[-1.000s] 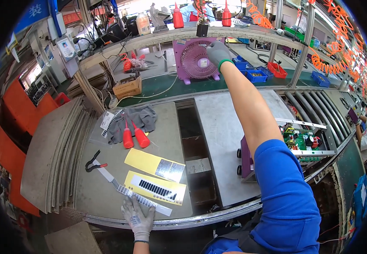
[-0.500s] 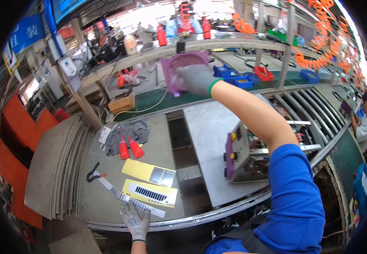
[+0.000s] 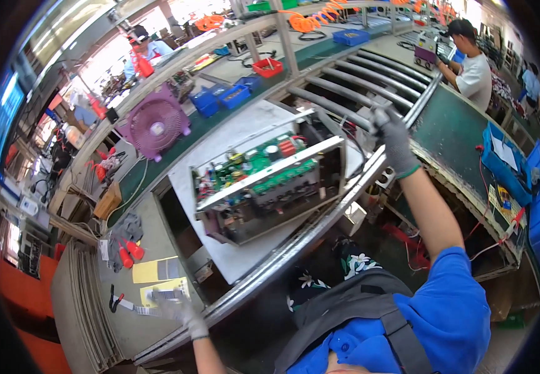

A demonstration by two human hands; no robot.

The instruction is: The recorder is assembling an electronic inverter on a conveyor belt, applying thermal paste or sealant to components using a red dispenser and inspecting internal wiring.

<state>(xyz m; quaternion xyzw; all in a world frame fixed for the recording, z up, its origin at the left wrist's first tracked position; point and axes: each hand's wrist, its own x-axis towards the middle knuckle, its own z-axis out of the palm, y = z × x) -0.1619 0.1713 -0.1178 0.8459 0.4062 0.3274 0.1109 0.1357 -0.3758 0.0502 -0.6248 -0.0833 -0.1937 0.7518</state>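
My left hand (image 3: pixel 188 316), in a pale grey glove and blurred, hovers over or rests on the label strip (image 3: pixel 144 310) at the lower left; its fingers look stretched out. Close by lie a yellow label sheet (image 3: pixel 148 272) and a second yellow sheet with dark labels (image 3: pixel 184 285). My right hand (image 3: pixel 397 144), in a darker grey glove, is raised by the near end of the metal rollers (image 3: pixel 338 87); motion smears its fingers. Between my hands an open-topped electronic unit (image 3: pixel 264 177) with green circuit boards sits on a white board (image 3: pixel 226 265).
A purple fan (image 3: pixel 156 126) leans beyond the unit. Red-handled tools (image 3: pixel 130 250) lie on a grey cloth at left, beside stacked boards (image 3: pixel 83 305). Blue bins (image 3: pixel 234 95) and a red bin (image 3: pixel 267 67) stand behind. Another person (image 3: pixel 471 68) works at far right.
My view has swung right. My right hand has left the purple fan and moved right to the rollers. The unit appears turned in view. My left hand stays near the labels.
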